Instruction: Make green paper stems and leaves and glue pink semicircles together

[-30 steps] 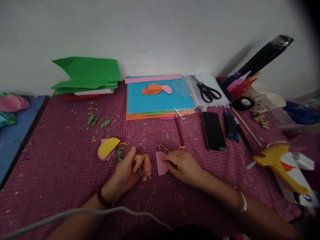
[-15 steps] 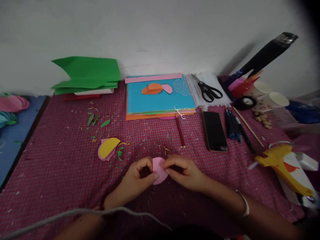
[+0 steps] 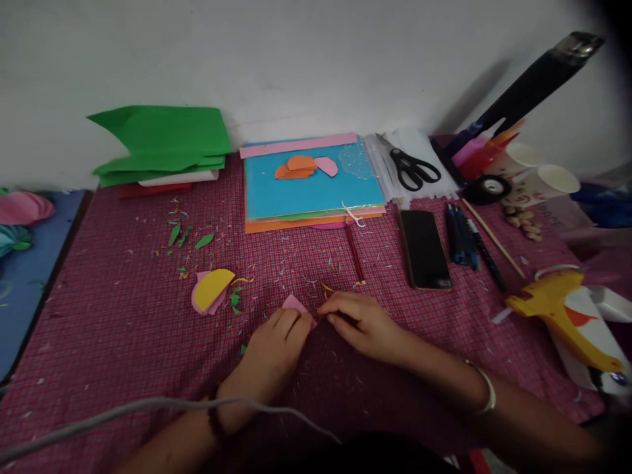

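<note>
My left hand [image 3: 279, 342] lies palm down on the red checked cloth [image 3: 123, 329], its fingers pressed on a small pink paper piece [image 3: 295, 304]. Only a corner of the pink piece shows past the fingertips. My right hand [image 3: 358, 319] rests just to its right, with fingers pinched at the same paper's edge. Yellow and pink cut half-circles [image 3: 211, 291] lie a little to the left of my left hand. A red pencil [image 3: 354, 253] lies just beyond my right hand.
At the back lie green sheets [image 3: 162, 135], a stack of coloured paper [image 3: 311, 187] and black scissors [image 3: 412, 168]. A black phone [image 3: 424, 249], pens [image 3: 461, 238], paper cups [image 3: 540, 187] and a yellow glue gun [image 3: 563, 316] are on the right. Paper scraps litter the cloth.
A second ago only my right hand held the pink piece. Both hands then lifted it, and now they have lowered it flat onto the cloth, my left hand covering most of it.
</note>
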`<state>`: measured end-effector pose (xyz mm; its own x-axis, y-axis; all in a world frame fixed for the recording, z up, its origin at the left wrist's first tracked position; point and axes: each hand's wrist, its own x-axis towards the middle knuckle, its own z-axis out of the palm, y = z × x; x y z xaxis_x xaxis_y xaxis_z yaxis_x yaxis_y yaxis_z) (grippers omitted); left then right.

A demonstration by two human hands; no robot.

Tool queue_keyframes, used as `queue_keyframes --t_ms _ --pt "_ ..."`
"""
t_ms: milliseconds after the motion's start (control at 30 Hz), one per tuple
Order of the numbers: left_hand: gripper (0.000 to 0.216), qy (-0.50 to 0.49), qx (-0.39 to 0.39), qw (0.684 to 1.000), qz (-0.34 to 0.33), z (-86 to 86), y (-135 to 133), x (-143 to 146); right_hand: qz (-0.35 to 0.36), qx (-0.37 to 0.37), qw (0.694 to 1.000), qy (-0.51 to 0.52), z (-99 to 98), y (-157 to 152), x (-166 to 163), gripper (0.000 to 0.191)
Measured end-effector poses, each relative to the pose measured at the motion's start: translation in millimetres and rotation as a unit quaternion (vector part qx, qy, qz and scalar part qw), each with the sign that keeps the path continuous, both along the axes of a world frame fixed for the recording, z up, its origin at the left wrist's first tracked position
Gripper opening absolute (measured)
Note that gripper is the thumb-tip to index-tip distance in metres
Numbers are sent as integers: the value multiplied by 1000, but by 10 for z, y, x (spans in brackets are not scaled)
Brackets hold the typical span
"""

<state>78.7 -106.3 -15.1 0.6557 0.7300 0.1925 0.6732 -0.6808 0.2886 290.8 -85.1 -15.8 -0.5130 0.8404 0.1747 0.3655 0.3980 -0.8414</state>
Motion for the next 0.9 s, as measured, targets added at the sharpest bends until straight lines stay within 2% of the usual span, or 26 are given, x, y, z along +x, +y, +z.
queue_keyframes --t_ms 133,267,400,567,733,900 --pt "16 -21 -59 998 -10 -31 -17 -24 0 -14 1000 -7 -8 9 33 20" --pt "21 -42 -36 996 -66 -26 -5 -38 -22 -15 1000 -10 -9 25 80 19" --pt "23 -19 -31 993 -111 -20 7 1 -26 5 1000 -13 7 44 107 19" --pt "21 -11 -74 988 -138 -31 5 8 39 51 997 -35 56 58 112 22" --pt "23 -20 -113 985 -129 -47 5 20 121 107 978 -135 97 69 118 19" --pt "23 -37 -166 979 -113 107 -7 44 165 116 953 -227 144 58 120 16"
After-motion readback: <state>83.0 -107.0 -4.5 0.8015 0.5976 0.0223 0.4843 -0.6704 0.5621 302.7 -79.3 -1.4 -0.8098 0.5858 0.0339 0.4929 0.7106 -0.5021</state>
